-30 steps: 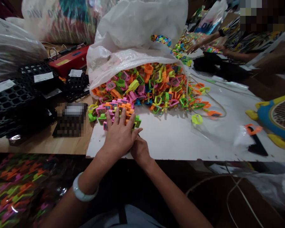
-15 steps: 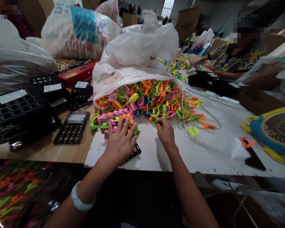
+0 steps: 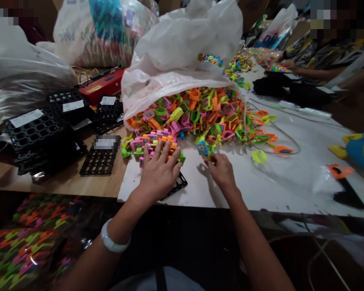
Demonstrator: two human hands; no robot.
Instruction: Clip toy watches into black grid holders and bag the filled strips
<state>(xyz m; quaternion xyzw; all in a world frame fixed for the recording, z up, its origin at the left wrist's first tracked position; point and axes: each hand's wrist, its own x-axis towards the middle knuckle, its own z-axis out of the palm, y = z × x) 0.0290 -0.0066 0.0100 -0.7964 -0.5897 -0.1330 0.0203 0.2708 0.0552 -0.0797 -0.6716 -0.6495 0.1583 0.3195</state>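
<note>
My left hand [image 3: 157, 173] lies with fingers spread on a cluster of pink, orange and green toy watches [image 3: 139, 144]. These sit on a black plastic tray [image 3: 179, 184], mostly hidden under the hand. My right hand [image 3: 222, 170] is closed in a pinch on a toy watch with a blue face [image 3: 203, 148], just in front of the heap. Behind both hands, a big heap of mixed toy watches [image 3: 197, 111] spills from the mouth of a white plastic sack [image 3: 182, 60] onto the white tabletop [image 3: 206, 190].
Stacked black trays [image 3: 27, 129] and a single tray [image 3: 98, 161] stand on the left, near a red device [image 3: 103, 85]. A thin cord [image 3: 286, 133] loops at right. A blue and yellow fan [image 3: 359, 149] is at the right edge. Another person's arm [image 3: 312, 73] shows at far right.
My right hand has drawn back slightly from the heap, and a blue-faced toy watch now shows at its fingertips. My left hand stays on the cluster. The view has shifted.
</note>
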